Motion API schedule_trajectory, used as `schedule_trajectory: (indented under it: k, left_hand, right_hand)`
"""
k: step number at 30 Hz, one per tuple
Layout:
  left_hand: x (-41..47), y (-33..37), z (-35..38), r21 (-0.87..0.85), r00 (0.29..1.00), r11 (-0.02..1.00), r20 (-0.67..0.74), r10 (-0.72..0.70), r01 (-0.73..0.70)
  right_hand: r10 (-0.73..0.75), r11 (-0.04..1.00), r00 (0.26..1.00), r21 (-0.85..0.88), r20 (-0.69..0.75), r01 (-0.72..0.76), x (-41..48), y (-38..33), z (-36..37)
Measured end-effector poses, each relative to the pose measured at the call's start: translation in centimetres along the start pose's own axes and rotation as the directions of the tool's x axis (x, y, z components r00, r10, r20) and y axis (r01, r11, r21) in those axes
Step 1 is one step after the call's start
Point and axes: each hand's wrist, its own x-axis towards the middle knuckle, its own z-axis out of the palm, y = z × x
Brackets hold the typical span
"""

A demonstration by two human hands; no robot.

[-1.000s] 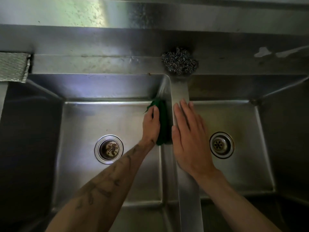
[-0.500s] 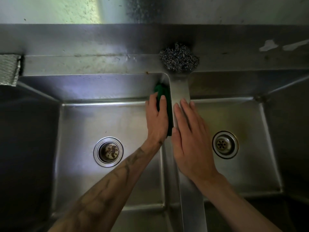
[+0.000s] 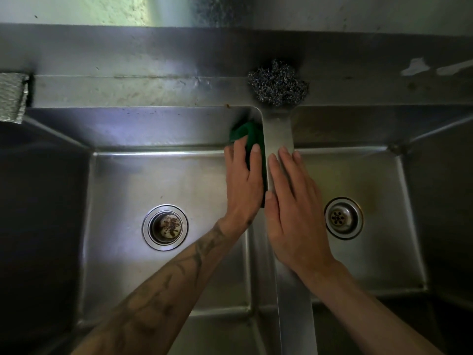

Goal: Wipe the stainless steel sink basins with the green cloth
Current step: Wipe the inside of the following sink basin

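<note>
Two stainless steel basins lie side by side: the left basin (image 3: 122, 190) and the right basin (image 3: 378, 254), split by a flat steel divider (image 3: 279, 129). My left hand (image 3: 243, 183) presses the green cloth (image 3: 247, 133) flat against the left basin's right wall, up in its far right corner. The cloth shows above and beside my fingers; the rest is under my palm. My right hand (image 3: 294, 213) rests flat on the divider with fingers together and nothing in it.
A steel wool scourer (image 3: 277, 84) sits on the back ledge above the divider. Each basin has a round drain, the left drain (image 3: 165, 227) and the right drain (image 3: 343, 218). A grey woven cloth (image 3: 11, 97) lies at the far left edge.
My left hand has slid the green cloth up the left basin's right wall towards the far corner. My right hand has stayed on the divider.
</note>
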Motion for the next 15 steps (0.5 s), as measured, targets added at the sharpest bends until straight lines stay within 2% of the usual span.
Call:
schedule_trajectory:
  k: [4,6,11,13,15]
  left_hand:
    - [0.7,-3.6,0.3,0.153,0.950,0.955,0.149,-0.275,0.253]
    - [0.1,-4.0,0.1,0.166,0.952,0.957,0.153,-0.265,0.240]
    - [-5.1,-2.6,-0.7,0.025,0.998,1.000,0.067,-0.018,0.016]
    - [-5.9,-3.5,-0.6,0.023,0.996,0.998,0.075,-0.056,0.055]
    - [-5.5,-4.5,-0.2,0.075,0.972,0.976,0.102,-0.214,0.207]
  right_hand:
    - [-0.003,1.000,1.000,-0.007,-0.013,0.003,0.1,0.0,0.0]
    - [0.003,1.000,1.000,-0.004,-0.009,-0.004,0.0,-0.1,-0.1]
    - [0.004,1.000,1.000,-0.004,-0.007,-0.004,0.1,-0.2,-0.3]
    - [0.004,1.000,1.000,0.000,-0.011,-0.004,0.1,-0.2,-0.3]
    - [0.008,1.000,1.000,0.006,-0.010,-0.008,0.2,-0.2,-0.3]
